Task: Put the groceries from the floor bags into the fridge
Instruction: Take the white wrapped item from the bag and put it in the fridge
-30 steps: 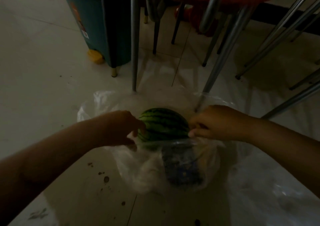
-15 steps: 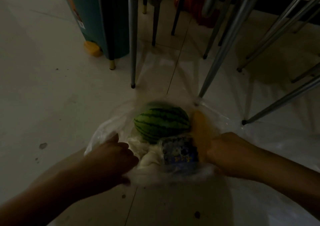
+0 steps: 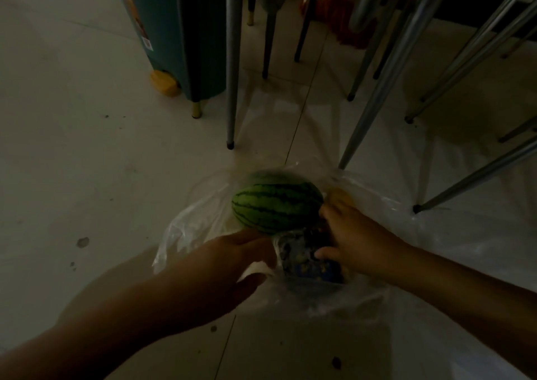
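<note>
A clear plastic bag [image 3: 186,228] lies open on the tiled floor [image 3: 87,161] beside the metal chair legs [image 3: 231,89], and a small striped watermelon [image 3: 276,206] sits at its far side, exposed above the crumpled film. The left hand [image 3: 229,266] has its fingers curled on the near edge of the bag, pinching a fold of plastic, probably to keep the mouth spread and the bag from sliding while the other hand digs in. The right hand [image 3: 351,240] reaches inside and closes around a blue printed packet [image 3: 308,263] lying just in front of the watermelon, thumb on its near face and fingers wrapped over the far side; it looks like the first item about to come out. A yellowish item [image 3: 340,198] shows just behind that hand, touching or nearly touching the melon; what it is cannot be made out in the dim light. A teal bin [image 3: 171,39] stands well apart at the upper left. Half a second ago the right hand was beside the packet at the bag's right edge, not yet on it, and the left fist sat lower on the plastic; since then the right hand has moved onto the packet and the left has shifted up toward the melon. All groceries are in the bag; no fridge is in view.
</note>
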